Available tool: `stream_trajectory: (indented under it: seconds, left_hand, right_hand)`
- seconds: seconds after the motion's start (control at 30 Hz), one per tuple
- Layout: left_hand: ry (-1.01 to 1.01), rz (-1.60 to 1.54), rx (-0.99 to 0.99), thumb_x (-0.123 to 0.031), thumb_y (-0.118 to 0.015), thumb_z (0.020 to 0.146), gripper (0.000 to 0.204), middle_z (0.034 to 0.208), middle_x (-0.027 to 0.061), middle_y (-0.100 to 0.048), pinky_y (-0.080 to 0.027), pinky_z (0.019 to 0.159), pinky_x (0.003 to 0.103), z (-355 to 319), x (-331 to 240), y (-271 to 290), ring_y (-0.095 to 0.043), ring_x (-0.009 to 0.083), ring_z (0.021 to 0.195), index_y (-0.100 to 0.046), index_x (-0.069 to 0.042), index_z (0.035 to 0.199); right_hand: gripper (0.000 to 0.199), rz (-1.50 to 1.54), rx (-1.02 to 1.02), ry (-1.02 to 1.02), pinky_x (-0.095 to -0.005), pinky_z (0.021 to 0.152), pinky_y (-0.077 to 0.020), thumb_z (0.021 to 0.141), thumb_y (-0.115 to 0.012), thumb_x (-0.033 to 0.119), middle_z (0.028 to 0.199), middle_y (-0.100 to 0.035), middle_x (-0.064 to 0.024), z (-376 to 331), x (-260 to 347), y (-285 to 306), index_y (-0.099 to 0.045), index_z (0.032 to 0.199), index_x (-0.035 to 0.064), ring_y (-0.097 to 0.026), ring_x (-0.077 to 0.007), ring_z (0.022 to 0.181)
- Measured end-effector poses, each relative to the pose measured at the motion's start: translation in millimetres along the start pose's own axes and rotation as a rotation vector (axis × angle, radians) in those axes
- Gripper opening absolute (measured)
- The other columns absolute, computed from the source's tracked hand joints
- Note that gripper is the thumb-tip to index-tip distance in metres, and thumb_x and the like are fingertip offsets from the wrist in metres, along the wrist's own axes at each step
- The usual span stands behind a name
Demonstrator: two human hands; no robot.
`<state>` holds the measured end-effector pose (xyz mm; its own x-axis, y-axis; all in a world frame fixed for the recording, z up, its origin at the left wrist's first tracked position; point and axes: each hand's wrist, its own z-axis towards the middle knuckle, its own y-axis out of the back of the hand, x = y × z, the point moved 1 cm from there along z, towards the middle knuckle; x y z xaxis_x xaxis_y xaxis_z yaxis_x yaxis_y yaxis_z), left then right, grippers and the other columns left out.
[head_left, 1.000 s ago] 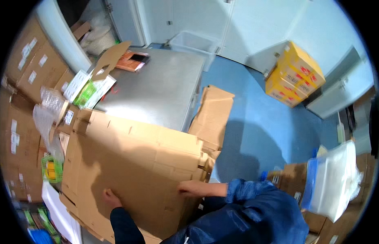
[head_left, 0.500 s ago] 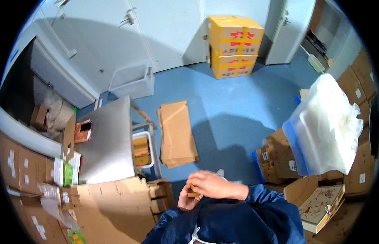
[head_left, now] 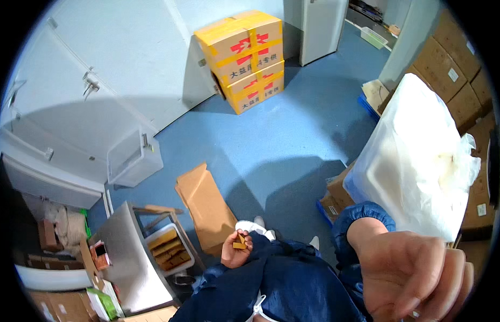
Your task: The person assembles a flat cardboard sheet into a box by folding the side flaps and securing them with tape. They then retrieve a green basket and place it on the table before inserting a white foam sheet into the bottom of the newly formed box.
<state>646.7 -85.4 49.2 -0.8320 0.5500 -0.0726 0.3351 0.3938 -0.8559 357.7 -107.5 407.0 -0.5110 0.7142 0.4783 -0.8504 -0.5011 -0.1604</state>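
My left hand point(head_left: 236, 249) hangs low by my blue coat, its fingers closed on a small yellow-brown piece point(head_left: 240, 242). Raised close to the camera at the lower right, my right hand point(head_left: 411, 278) has its fingers curled inward; I see nothing in it. A large white plastic bag point(head_left: 419, 161) bulges just above and beside that hand. Flattened brown cardboard point(head_left: 206, 206) lies on the blue floor in front of my left hand.
Two stacked yellow cartons point(head_left: 247, 59) stand against the far wall. A clear plastic bin point(head_left: 133, 159) sits by the wall at left. A steel table point(head_left: 124, 257) with a tray of brown blocks point(head_left: 168, 252) is lower left. Brown boxes point(head_left: 454, 70) line the right.
The view has swung from the cardboard-covered table to the open blue floor. My right hand has risen close to the camera; my left stays on the small piece.
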Motion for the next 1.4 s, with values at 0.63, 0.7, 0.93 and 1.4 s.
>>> stream_trajectory:
  seconds: [0.63, 0.7, 0.93, 1.4]
  left_hand:
    - [0.403, 0.35, 0.189, -0.024, -0.042, 0.092, 0.027, 0.112, 0.0128, -0.053, -0.04, 0.093, 0.042, 389, -113, -298, -0.05, 0.0281, 0.104, -0.052, -0.004, 0.106]
    - [0.469, 0.354, 0.221, -0.024, -0.042, 0.092, 0.028, 0.113, 0.0135, -0.052, -0.041, 0.093, 0.042, 427, -96, -322, -0.05, 0.0287, 0.104, -0.051, -0.003, 0.108]
    - [0.62, 0.354, 0.162, -0.021, -0.042, 0.092, 0.023, 0.107, 0.0098, -0.054, -0.047, 0.084, 0.035, 521, -54, -353, -0.053, 0.0237, 0.097, -0.053, -0.007, 0.107]
    - [0.466, 0.341, -0.174, -0.026, -0.041, 0.094, 0.021, 0.075, 0.0036, -0.048, -0.03, 0.043, 0.022, 741, -49, -407, -0.039, 0.0122, 0.053, -0.051, -0.008, 0.088]
  right_hand:
    - [0.055, -0.28, -0.183, 0.238, -0.0251, 0.089, -0.0475, 0.074, -0.06, -0.01, 0.126, -0.044, 0.0018, 87, -167, 185, -0.045, 0.122, 0.0121, -0.035, -0.0113, 0.122]
    - [0.058, -0.44, -0.245, 0.323, -0.025, 0.09, -0.0477, 0.073, -0.06, -0.013, 0.127, -0.044, 0.0023, 90, -181, 206, -0.044, 0.123, 0.0119, -0.035, -0.0115, 0.123]
    - [0.061, -0.378, -0.207, 0.174, -0.0271, 0.083, -0.054, 0.064, -0.065, -0.018, 0.12, -0.048, 0.0034, 128, -144, 329, -0.05, 0.115, 0.0134, -0.04, -0.0108, 0.117]
    - [0.006, -0.8, -0.068, 0.185, -0.029, 0.062, -0.0489, 0.079, -0.061, 0.006, 0.084, -0.063, -0.0097, 148, -179, 583, -0.064, 0.084, 0.0045, -0.062, -0.0202, 0.071]
